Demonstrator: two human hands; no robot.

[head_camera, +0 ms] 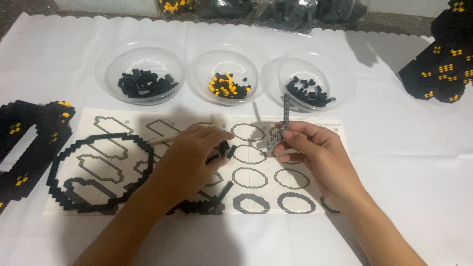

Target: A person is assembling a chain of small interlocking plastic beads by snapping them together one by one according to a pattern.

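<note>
Three clear plastic bowls stand in a row across the upper middle of the frame on a white table cover (404, 148): the left bowl (141, 74) holds a heap of black bricks, the middle bowl (227, 74) a smaller heap of black and yellow bricks, and the right bowl (310, 79) black ones again, its rim just overlapping the middle bowl's. Below them lies a printed template sheet (98, 118) with ring and oval outlines; a large black brick ring (74, 148) sits on its left half. The right hand (310, 150), centre right, pinches the lower end of a thin grey brick strip (285, 120) that stands nearly upright, its top reaching in front of the right bowl. The left hand (189, 157), at the centre, is curled closed over small black pieces (226, 149) near its fingertips, and a pale slim tool (170, 138) seems to pass under it, though the hand hides how it is held. Black and yellow brick panels sit at the left edge (24, 143) and the upper right corner (443, 64), and clear bags of bricks (286, 12) line the top edge. Bare cover stretches along the bottom and lower right.
</note>
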